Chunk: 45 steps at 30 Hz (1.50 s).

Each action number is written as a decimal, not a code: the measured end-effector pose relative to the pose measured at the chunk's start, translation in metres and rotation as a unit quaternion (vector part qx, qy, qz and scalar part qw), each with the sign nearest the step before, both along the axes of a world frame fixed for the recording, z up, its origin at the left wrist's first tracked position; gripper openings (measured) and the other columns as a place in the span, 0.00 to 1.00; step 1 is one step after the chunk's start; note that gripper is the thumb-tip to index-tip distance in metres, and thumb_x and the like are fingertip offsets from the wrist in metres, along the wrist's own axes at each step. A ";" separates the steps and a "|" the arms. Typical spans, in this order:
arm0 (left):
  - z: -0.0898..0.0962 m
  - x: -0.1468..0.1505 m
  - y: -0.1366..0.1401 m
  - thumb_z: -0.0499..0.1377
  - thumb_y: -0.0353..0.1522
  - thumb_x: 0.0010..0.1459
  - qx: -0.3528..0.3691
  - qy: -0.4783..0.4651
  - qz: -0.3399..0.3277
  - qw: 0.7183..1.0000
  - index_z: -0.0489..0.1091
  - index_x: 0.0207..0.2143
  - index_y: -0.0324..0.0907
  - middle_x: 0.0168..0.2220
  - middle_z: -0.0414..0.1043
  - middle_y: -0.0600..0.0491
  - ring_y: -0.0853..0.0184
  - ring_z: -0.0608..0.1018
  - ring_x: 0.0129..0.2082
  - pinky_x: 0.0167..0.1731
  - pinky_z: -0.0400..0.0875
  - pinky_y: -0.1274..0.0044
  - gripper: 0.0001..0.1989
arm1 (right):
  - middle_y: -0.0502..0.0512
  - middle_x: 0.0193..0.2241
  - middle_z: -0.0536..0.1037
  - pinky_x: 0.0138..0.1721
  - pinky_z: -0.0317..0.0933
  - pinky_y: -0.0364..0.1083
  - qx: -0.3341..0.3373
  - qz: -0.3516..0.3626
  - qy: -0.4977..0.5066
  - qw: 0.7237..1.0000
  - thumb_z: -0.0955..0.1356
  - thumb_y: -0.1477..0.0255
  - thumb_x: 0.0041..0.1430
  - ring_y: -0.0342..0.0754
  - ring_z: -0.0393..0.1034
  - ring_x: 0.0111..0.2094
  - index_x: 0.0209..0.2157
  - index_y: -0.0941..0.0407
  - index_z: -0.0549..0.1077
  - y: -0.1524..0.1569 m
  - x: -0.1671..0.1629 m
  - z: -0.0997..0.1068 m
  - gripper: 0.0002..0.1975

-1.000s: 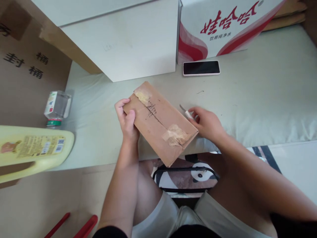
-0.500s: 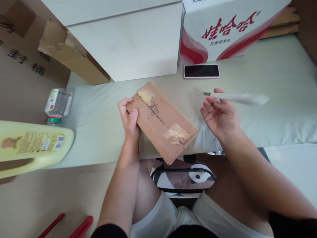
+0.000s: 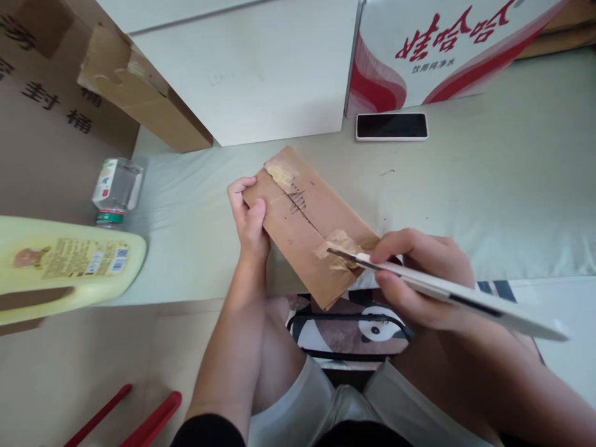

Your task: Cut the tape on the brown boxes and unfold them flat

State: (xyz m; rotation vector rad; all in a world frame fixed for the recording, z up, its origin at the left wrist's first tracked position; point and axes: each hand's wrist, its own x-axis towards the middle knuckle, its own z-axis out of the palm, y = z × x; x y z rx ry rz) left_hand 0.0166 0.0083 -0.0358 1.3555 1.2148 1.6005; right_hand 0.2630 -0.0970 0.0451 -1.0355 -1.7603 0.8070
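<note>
My left hand [image 3: 249,214] grips the upper left corner of a flat brown cardboard box [image 3: 305,230], thumb on top and fingers round the edge. The box is tilted over the front edge of the bed-like surface. A dark seam runs along its face, with torn, pale patches at both ends. In my right hand [image 3: 419,273] is a white utility knife [image 3: 447,290], closed between thumb and fingers. Its blade lies over the torn patch at the box's lower right end; whether the tip cuts in, I cannot tell.
A phone [image 3: 391,126] lies before a red-and-white carton [image 3: 442,62] and a white box [image 3: 261,74]. At left are a clear bottle [image 3: 116,186], a yellow jug [image 3: 125,261] and cardboard [image 3: 153,105]. A panda-printed item [image 3: 326,335] is below, between the knees.
My right hand has come down and left to the box, turning the knife so its blade now points at the torn patch. The left hand keeps its hold; the view has shifted slightly.
</note>
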 end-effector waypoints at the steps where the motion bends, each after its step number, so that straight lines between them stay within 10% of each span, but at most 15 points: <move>1: 0.000 0.000 0.000 0.63 0.60 0.48 0.004 -0.006 -0.001 1.000 0.61 0.46 0.49 0.40 0.66 0.51 0.61 0.74 0.38 0.37 0.69 0.71 0.33 | 0.42 0.19 0.71 0.16 0.52 0.43 0.009 0.002 -0.030 1.000 0.68 0.77 0.57 0.39 0.55 0.14 0.33 0.49 0.69 0.000 -0.001 0.001 0.07; 24: -0.008 0.000 0.005 0.67 0.53 0.51 0.065 -0.059 -0.034 0.996 0.65 0.45 0.48 0.38 0.67 0.53 0.67 0.71 0.33 0.33 0.67 0.75 0.27 | 0.44 0.19 0.72 0.20 0.55 0.38 0.099 -0.059 -0.110 0.987 0.69 0.78 0.55 0.37 0.62 0.17 0.30 0.53 0.69 0.003 -0.013 -0.004 0.06; 45: -0.012 0.000 0.004 0.67 0.50 0.53 0.061 -0.096 -0.049 0.992 0.69 0.45 0.48 0.40 0.69 0.53 0.66 0.72 0.36 0.36 0.68 0.74 0.24 | 0.41 0.13 0.64 0.15 0.48 0.39 0.018 -0.079 -0.046 0.996 0.67 0.78 0.53 0.36 0.55 0.13 0.25 0.53 0.67 -0.001 -0.012 -0.004 0.07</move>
